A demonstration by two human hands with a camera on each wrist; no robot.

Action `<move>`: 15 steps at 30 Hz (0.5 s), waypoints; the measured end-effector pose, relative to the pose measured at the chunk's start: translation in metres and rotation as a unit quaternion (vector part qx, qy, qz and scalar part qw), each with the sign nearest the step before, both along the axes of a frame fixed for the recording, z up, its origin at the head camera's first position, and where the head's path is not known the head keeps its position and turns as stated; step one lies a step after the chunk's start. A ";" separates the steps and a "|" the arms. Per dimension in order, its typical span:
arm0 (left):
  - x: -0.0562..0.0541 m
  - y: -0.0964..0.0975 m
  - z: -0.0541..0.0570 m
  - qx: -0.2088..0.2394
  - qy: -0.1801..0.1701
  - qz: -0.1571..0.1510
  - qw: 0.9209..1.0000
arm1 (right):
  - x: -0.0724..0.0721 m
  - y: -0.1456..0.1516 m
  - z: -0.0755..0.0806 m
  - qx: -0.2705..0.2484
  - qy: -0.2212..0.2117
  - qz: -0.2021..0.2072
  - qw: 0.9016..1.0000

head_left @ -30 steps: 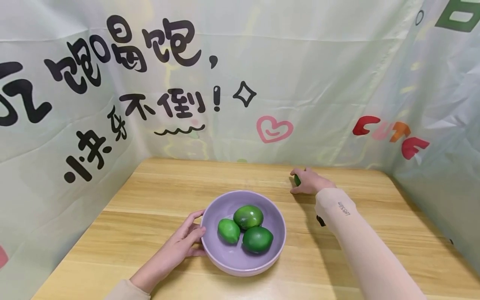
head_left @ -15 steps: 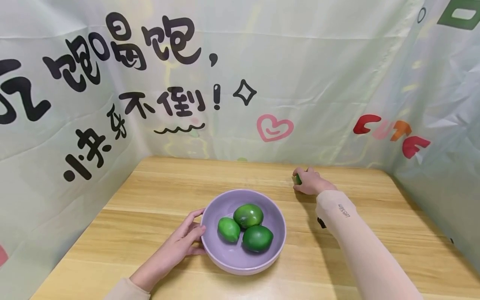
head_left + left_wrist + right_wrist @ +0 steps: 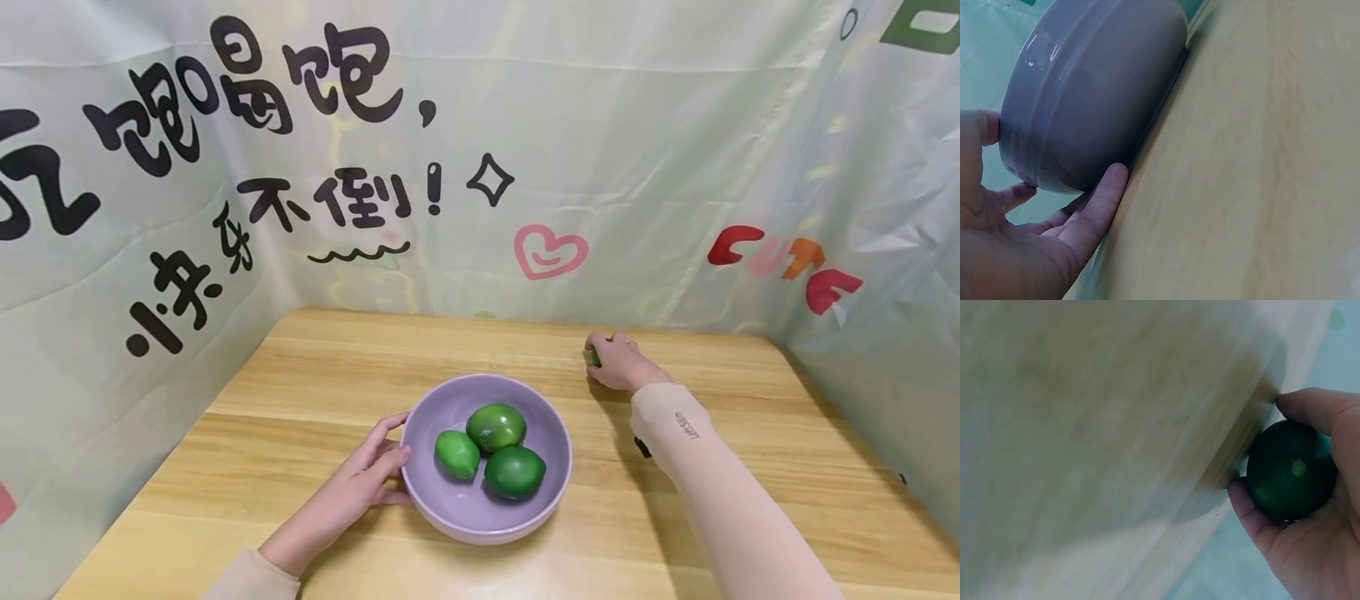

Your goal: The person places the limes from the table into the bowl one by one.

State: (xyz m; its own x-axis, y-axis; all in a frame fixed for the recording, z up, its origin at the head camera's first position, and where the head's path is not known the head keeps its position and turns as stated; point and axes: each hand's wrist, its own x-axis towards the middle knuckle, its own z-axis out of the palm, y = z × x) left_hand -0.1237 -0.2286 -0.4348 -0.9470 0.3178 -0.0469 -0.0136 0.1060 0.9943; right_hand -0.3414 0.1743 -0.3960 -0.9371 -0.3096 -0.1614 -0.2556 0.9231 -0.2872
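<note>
A purple bowl (image 3: 450, 521) stands on the table before me. In it lie three green fruits: a small bright lime (image 3: 457, 455) with a pointed tip, a dark green lime (image 3: 515, 472) and a rounder one (image 3: 496, 427) with a brownish blemish. My left hand (image 3: 367, 471) holds the bowl's left side, thumb by the rim; the left wrist view has its fingers against the lower wall. At the far right, my right hand (image 3: 618, 362) grips another dark green lime (image 3: 1291, 472), its stem scar showing in the right wrist view, fingertips right at the tabletop.
The wooden table (image 3: 337, 358) ends at the back against a pale cloth (image 3: 637, 150) printed with black characters, a pink heart and coloured letters. Cloth also hangs along the left and right sides. A small dark object (image 3: 642, 447) shows beneath the right sleeve.
My right hand's fingers have drawn closer together around the lime, after a small shift right. My left hand and the bowl stay in place; the head view has tilted slightly.
</note>
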 end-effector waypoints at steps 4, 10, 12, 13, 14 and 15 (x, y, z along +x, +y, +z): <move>0.000 0.000 0.000 0.001 0.004 -0.005 1.000 | 0.000 0.001 -0.002 0.000 0.004 0.001 1.000; 0.001 0.000 0.000 0.001 0.003 -0.004 1.000 | 0.001 0.003 -0.006 -0.008 0.017 0.008 1.000; 0.001 0.000 0.001 0.004 0.005 -0.004 1.000 | 0.001 0.003 -0.007 -0.009 0.019 0.009 1.000; 0.001 0.000 0.000 0.005 0.006 -0.004 1.000 | 0.001 0.003 -0.007 -0.009 0.020 0.009 1.000; 0.000 0.000 0.000 0.005 0.006 -0.003 1.000 | 0.001 0.004 -0.007 -0.009 0.020 0.009 1.000; 0.000 0.000 0.000 0.006 0.006 -0.002 1.000 | 0.001 0.004 -0.007 -0.010 0.019 0.008 1.000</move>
